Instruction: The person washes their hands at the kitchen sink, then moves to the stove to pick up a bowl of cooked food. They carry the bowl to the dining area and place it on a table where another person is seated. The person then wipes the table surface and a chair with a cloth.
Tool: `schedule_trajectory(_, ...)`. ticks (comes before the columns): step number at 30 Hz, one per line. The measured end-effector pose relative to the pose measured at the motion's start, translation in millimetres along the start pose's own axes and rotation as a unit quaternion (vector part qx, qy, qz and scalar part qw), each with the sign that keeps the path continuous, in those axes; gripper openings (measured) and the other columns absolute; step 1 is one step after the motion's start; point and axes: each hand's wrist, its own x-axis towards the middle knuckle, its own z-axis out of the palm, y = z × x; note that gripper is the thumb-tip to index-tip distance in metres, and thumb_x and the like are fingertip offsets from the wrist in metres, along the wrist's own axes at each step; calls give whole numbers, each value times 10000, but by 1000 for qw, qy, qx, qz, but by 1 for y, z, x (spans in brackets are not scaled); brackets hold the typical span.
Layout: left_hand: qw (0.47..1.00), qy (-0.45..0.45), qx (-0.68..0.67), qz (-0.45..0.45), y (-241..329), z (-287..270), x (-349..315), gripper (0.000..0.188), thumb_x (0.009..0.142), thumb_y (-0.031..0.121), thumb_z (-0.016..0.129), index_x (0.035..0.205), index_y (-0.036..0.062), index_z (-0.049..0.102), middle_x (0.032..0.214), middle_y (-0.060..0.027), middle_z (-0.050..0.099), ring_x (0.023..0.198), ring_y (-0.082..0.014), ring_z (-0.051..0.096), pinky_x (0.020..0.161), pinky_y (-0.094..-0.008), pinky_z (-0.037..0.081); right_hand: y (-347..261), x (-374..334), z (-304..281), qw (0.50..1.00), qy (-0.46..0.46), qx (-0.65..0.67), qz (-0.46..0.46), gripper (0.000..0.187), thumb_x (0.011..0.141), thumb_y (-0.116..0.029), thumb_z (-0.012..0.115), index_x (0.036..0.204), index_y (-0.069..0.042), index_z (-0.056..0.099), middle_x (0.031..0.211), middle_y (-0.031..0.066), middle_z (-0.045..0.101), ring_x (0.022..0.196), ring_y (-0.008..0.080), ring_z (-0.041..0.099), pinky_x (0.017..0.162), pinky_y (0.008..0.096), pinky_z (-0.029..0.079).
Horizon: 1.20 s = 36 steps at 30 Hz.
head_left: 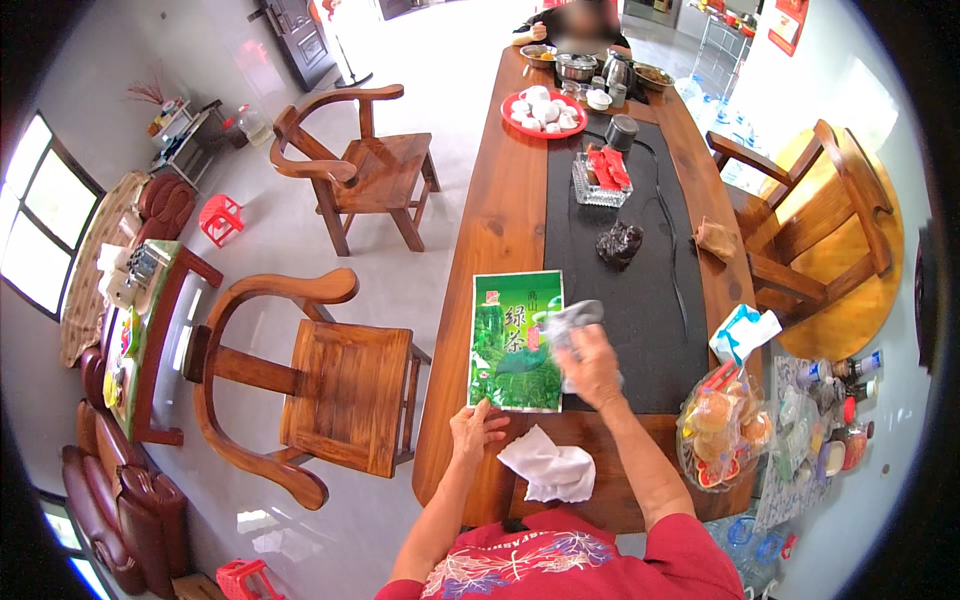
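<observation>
A green tea bag (517,340), a flat printed pouch, lies on the wooden table at the edge of the dark inset panel. My left hand (478,430) rests at its lower left corner, fingers apart, one fingertip against the bag's bottom edge. Over the bag's right side, my right hand (592,370) is closed on a grey cloth (574,316), which looks smeared by motion. A crumpled white cloth (550,465) sits near the table's front edge, below both hands.
Beyond the bag on the table (480,230) are a dark plastic-wrapped lump (619,244), a glass dish (598,192) with red packets and a red plate (512,112) of white cups. A bowl of wrapped buns (712,412) stands at right. Another person (582,30) sits at the far end.
</observation>
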Motion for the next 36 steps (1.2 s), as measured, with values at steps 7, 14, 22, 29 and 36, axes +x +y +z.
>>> schedule_trajectory(7,998,29,49,32,-7,-2,3,189,900,173,507,928,7,592,837,-116,634,641,-228,654,439,-306,540,-21,-24,76,927,-230,-67,-290,294,760,-310,601,1000,-144,635,1036,62,548,1008,238,479,822,396,397)
schedule_trajectory(14,999,28,39,8,4,11,-6,256,874,196,570,903,-57,553,850,-162,625,710,-247,664,429,-284,530,21,18,114,949,-205,-64,-231,328,752,-307,612,1050,-174,633,1155,115,461,1094,285,399,840,429,377)
schedule_trajectory(22,999,20,21,18,0,5,-6,236,871,172,575,873,-63,548,840,-176,619,702,-270,662,418,-298,532,36,63,129,965,-125,-88,-213,335,740,-281,628,1070,-219,626,1199,94,418,1088,284,394,835,421,349)
schedule_trajectory(29,999,18,1,28,-3,6,-6,227,871,160,573,858,-64,542,817,-181,611,694,-277,660,410,-302,535,84,114,128,961,-51,-241,-126,179,787,-254,554,934,-167,606,982,72,531,914,258,526,663,414,434)
schedule_trajectory(36,999,20,-6,36,-5,4,-4,221,867,161,581,840,-53,531,795,-161,603,662,-254,654,397,-289,525,77,106,54,985,32,-152,-70,227,784,-226,570,964,-87,580,908,79,537,859,260,535,639,411,463)
